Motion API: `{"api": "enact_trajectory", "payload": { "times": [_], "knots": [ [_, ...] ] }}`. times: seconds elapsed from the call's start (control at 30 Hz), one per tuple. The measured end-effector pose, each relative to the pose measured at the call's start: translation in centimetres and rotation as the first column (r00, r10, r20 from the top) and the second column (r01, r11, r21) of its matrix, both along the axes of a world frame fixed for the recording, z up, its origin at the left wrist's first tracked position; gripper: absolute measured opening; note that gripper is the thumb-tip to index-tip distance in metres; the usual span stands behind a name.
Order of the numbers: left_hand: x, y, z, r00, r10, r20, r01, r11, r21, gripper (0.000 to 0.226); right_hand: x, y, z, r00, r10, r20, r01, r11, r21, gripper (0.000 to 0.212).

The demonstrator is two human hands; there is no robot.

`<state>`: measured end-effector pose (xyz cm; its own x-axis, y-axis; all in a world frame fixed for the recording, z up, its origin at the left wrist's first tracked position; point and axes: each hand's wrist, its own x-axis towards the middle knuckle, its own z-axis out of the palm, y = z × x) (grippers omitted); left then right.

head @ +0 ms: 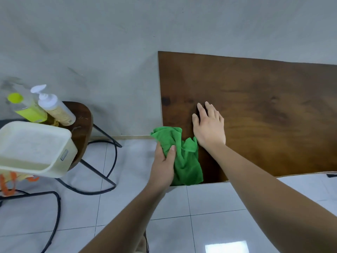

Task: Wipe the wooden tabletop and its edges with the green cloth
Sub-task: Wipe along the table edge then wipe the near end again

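Now the left hand [163, 165] clutches the crumpled green cloth [182, 157] over the dark wooden tabletop's [264, 110] left edge, near its near corner. Flat and released, the right hand [208, 126] rests on bare wood, which spreads rightward. Far left, a cream plastic tub [34, 148] holds cloudy water.

A plain grey wall [109, 42] meets a glossy white tiled floor [209, 207], where a black-legged wooden stool [82, 123] stands at left.

Cloth [184, 157]: solid bright green. Tabletop [264, 115]: dark brown wood, mottled grain. Basin [36, 148]: cream. Pump bottle [54, 106]: white, tan label. Second bottle [25, 106]: yellow-green cap and label. Floor tiles [209, 216]: glossy white
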<state>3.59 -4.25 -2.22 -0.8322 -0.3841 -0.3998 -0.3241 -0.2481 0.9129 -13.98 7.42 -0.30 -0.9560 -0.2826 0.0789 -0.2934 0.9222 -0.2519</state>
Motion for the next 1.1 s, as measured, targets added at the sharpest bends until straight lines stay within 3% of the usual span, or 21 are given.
{"api": "enact_trajectory", "payload": {
  "times": [0.17, 0.4, 0.6, 0.7, 0.8, 0.93, 1.1],
  "knots": [
    [-7.3, -3.4, 0.7, 0.999, -0.031, -0.010, 0.030, 0.997, -0.073, 0.023, 0.0, 0.2, -0.1, 1.000, -0.007, -0.014, 0.007, 0.999, -0.038, 0.058],
    [-15.2, -6.7, 0.8, 0.999, -0.020, -0.042, 0.014, 0.989, -0.148, 0.030, 0.8, 0.5, 0.9, 0.999, -0.023, 0.046, 0.034, 0.967, -0.251, 0.069],
    [-16.1, -6.9, -0.2, 1.000, -0.023, -0.015, 0.016, 0.941, -0.338, 0.052, 1.5, 0.4, 0.7, 0.983, 0.158, -0.095, -0.164, 0.985, -0.054, 0.082],
    [-15.6, -6.5, 0.3, 0.998, 0.012, 0.062, 0.025, 0.827, -0.562, 0.075, 2.2, -0.3, 0.8, 0.987, 0.141, -0.071, -0.146, 0.987, -0.061, 0.082],
    [-15.1, -6.1, 0.5, 0.999, 0.021, 0.032, 0.009, 0.674, -0.738, 0.071, 3.7, -0.7, 0.6, 0.997, 0.074, -0.025, -0.076, 0.988, -0.133, 0.079],
    [-14.3, -5.5, 0.7, 0.987, -0.047, 0.152, 0.153, 0.538, -0.829, 0.062, 4.8, 1.0, 0.4, 0.996, 0.081, -0.039, -0.086, 0.985, -0.148, 0.052],
    [-11.8, -2.6, 0.8, 0.954, 0.009, 0.301, 0.274, 0.388, -0.880, 0.071, 4.4, 5.0, 0.9, 0.981, 0.180, -0.071, -0.191, 0.962, -0.194, 0.025]
  ]
}}
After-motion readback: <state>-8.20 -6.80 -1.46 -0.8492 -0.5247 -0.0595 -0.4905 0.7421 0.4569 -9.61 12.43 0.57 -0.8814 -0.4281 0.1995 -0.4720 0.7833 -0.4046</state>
